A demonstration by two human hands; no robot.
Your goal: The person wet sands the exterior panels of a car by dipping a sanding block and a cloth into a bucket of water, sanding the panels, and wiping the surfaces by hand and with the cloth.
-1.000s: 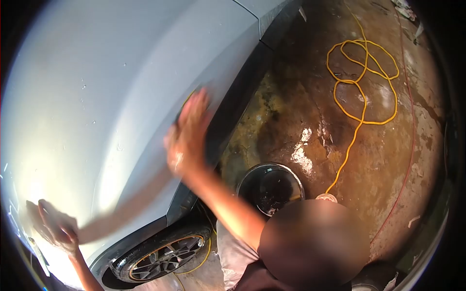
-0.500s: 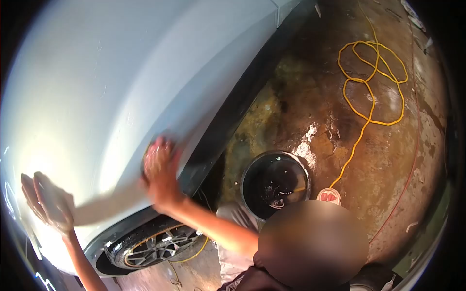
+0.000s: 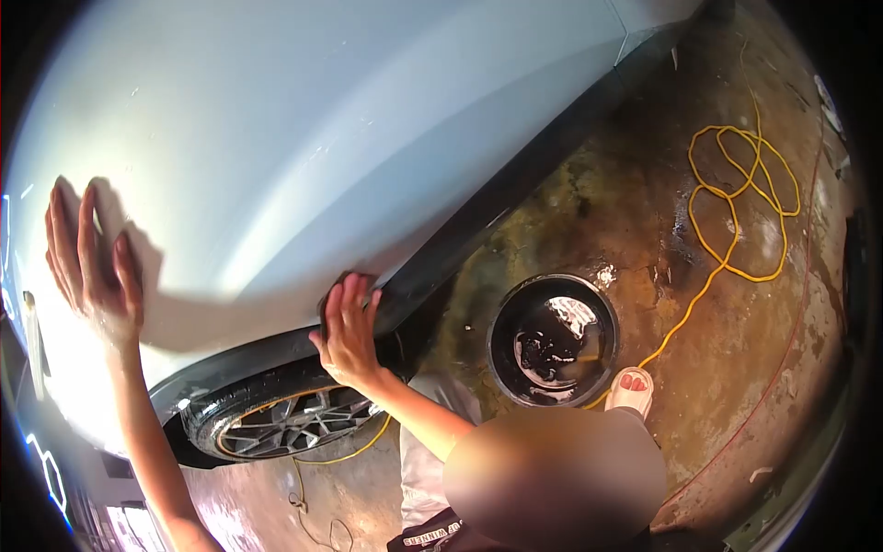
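My left hand lies on the pale, glossy car panel with its fingers spread, and nothing is in it. Lower down, just above the wheel arch, my right hand presses its stretched fingers against the panel's lower edge. A dark pad shows as a thin rim around those fingers; most of it is covered by the hand. Below the right hand sits a wheel with dark spokes and a black tyre.
A black bucket holding dark liquid stands on the wet, stained floor. A yellow hose or cord runs in loops at the right. A sandalled foot is beside the bucket. A thin red line crosses the floor.
My right hand has slid down the panel with the dark pad to the wheel arch edge. My left hand has moved up the panel. The whole view has shifted.
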